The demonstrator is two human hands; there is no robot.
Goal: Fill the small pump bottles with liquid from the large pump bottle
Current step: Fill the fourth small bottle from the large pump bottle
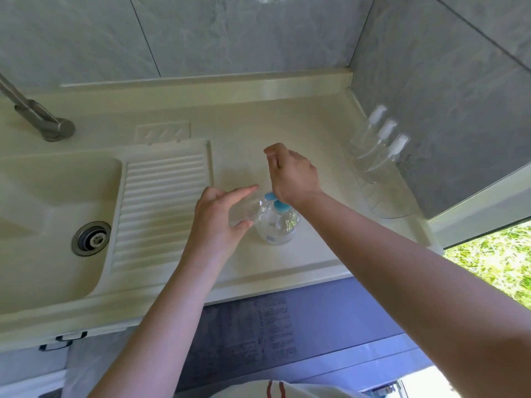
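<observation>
**A:** What do I have on the bench (287,133) right now?

**B:** From my head view, the big bottle (277,226) stands upright near the front edge, clear, with a blue pump (280,206) on top. My left hand (218,222) grips a small bottle (245,211), thumb under it and index finger stretched along its top. It lies tilted, nearly on its side, its open neck touching the blue spout (269,196).

**A:** And the right hand?

**B:** My right hand (293,173) is above the pump — the heel of the palm sits over the pump head, and the fingers point away from me, loosely bent, holding nothing I can make out. Whether the palm truly presses on the pump, I cannot tell; the wrist hides the contact.

**A:** Any liquid in the small one?

**B:** It is clear plastic and glare covers it, so I cannot say. The big one shows a label (271,238) low on its wall.

**A:** The other small bottles?

**B:** Three spare bottles (382,139) with white caps stand in a row at the far right, in a clear tray (388,202) against the grey tiled wall (431,110) — well apart from both hands.

**A:** The left side?

**B:** A sink (43,196) with a metal drain (91,238), a ribbed board (161,196) beside it, and a tap (43,119) at the back.
</observation>
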